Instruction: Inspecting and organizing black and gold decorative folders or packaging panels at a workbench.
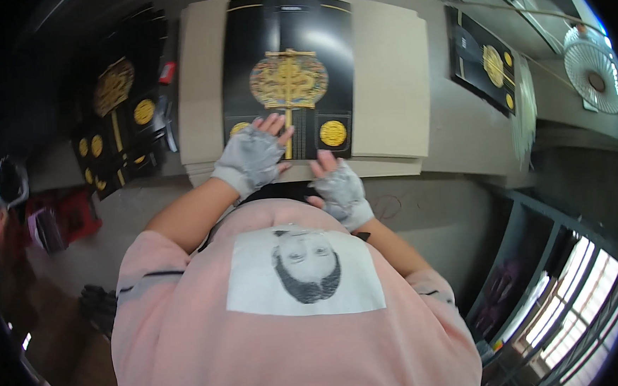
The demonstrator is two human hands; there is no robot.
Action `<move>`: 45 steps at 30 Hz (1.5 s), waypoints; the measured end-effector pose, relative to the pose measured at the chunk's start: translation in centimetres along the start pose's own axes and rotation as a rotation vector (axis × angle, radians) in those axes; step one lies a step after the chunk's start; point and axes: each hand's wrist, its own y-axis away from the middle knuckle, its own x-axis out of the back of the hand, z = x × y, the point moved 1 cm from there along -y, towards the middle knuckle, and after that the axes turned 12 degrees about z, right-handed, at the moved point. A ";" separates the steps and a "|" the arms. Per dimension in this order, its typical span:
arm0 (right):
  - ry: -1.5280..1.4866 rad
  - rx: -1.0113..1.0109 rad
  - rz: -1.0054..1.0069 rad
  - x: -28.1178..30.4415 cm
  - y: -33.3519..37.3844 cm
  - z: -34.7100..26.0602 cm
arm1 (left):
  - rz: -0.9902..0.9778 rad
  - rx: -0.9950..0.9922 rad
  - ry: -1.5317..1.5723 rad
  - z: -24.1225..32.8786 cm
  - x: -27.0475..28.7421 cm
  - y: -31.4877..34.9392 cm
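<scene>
A black printed sheet (329, 39) with a gold and multicoloured round emblem lies on a stack of beige boards (391, 82). Its lower corners carry smaller yellow medallions. My left hand (250, 156), in a grey fingerless glove, rests on the sheet's lower left part with its fingers stretched out. The glove covers part of the left medallion. My right hand (342, 191), gloved the same way, is at the near edge of the sheet and boards. Its fingers reach forward, the thumb is apart from them, and nothing shows between them.
More black and gold printed sheets (124, 123) lie on the left, beside a small red object (167, 73). Another black and gold stack (483, 58) stands at the right, near a white fan (594, 75). A red stool-like object (77, 213) is at the lower left, and a metal frame (513, 233) at the lower right.
</scene>
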 end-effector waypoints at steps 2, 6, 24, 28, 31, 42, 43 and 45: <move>-0.084 -0.088 0.201 -0.1 2.0 1.2 | 0.057 -0.029 -0.019 0.0 0.3 0.1; -0.130 -0.379 0.708 -0.3 -0.6 8.5 | -0.034 -0.118 -0.065 0.7 1.9 -1.1; 0.363 -0.859 0.303 1.4 -9.8 12.0 | 1.211 0.207 -0.389 -15.7 22.9 9.0; 0.375 -0.834 0.314 1.4 -9.7 11.9 | 0.547 0.286 -0.554 -19.8 16.6 14.6; 0.391 -0.850 0.283 1.5 -9.9 11.6 | 0.098 0.485 -0.544 -21.8 12.6 19.0; 0.392 -0.861 0.265 1.8 -10.1 11.4 | 0.522 0.638 -0.125 -14.8 8.0 11.5; 0.389 -0.862 0.264 1.8 -10.1 11.4 | 0.529 0.490 -0.268 -13.3 6.4 9.8; 0.388 -0.856 0.270 1.8 -10.1 11.5 | 0.356 0.676 -0.199 -11.4 3.3 6.9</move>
